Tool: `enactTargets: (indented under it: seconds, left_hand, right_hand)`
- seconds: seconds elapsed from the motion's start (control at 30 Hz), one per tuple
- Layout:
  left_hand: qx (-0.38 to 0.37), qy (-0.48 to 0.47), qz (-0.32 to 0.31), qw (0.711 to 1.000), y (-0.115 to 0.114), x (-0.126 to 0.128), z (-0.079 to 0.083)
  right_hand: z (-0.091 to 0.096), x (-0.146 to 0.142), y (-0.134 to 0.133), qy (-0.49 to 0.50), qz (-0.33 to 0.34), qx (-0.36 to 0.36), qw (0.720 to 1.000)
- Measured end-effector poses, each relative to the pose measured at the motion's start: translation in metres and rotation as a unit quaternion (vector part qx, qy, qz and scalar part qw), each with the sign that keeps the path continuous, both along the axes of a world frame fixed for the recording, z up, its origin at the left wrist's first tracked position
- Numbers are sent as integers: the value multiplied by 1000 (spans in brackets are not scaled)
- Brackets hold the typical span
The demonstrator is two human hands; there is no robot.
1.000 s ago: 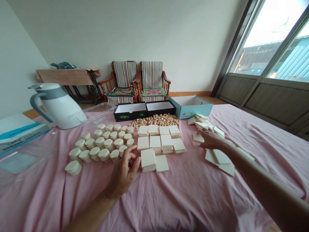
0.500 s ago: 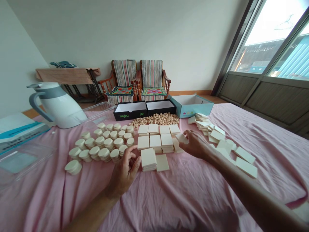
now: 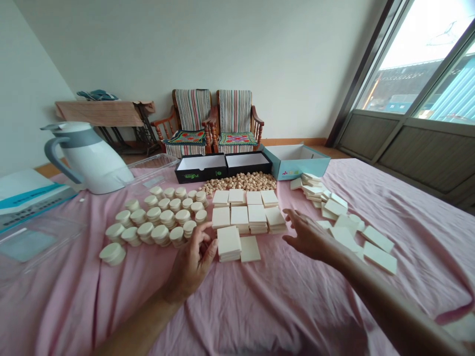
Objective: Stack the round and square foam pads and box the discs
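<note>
Several stacks of pale square wooden tiles (image 3: 239, 215) stand in rows at the middle of the cloth. My left hand (image 3: 196, 259) rests beside the front-left stack (image 3: 229, 241), fingers loosely bent and apart, with nothing visible in them. Right of that stack lies a low square tile (image 3: 250, 248). My right hand (image 3: 302, 232) is just right of the rightmost stack (image 3: 275, 218), its thumb and fingers spread and holding nothing. Beyond it, loose square tiles (image 3: 345, 231) lie scattered and overlapping on the right.
Stacked round wooden discs (image 3: 159, 233) fill the left side. Small wooden beads (image 3: 248, 182) lie before two black boxes (image 3: 202, 175) and a light-blue box (image 3: 300, 168). A white jug (image 3: 98, 163), clear plastic trays (image 3: 37, 244) and a pink cloth (image 3: 237, 306) are also there.
My right hand has let go of a square tile, which now tops the rightmost stack, and has drawn back slightly to the right with fingers spread. My left hand stays put.
</note>
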State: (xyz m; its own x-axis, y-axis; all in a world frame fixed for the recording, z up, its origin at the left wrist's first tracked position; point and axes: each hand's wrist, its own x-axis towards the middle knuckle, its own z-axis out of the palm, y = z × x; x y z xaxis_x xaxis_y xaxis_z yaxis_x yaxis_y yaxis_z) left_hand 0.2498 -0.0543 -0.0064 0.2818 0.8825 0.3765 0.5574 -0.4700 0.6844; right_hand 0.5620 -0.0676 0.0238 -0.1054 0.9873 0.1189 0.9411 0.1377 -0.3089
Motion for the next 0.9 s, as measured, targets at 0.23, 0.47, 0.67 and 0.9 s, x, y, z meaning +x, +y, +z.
enactTargets:
  seconds: [0.23,0.47,0.67,0.9]
  left_hand:
    - [3,-6,1,1000,0,1,2]
    - [-3,-2,3,1000,0,1,2]
    - [6,0,8,1000,0,1,3]
    - [4,-8,4,1000,1,1,1]
  right_hand:
    - [-10,-9,2,6,-19,2,1000]
    - [-9,-9,5,-4,-36,-13,999]
    - [-9,-7,3,-8,-45,-18,999]
    - [11,51,-3,-77,-90,4,993]
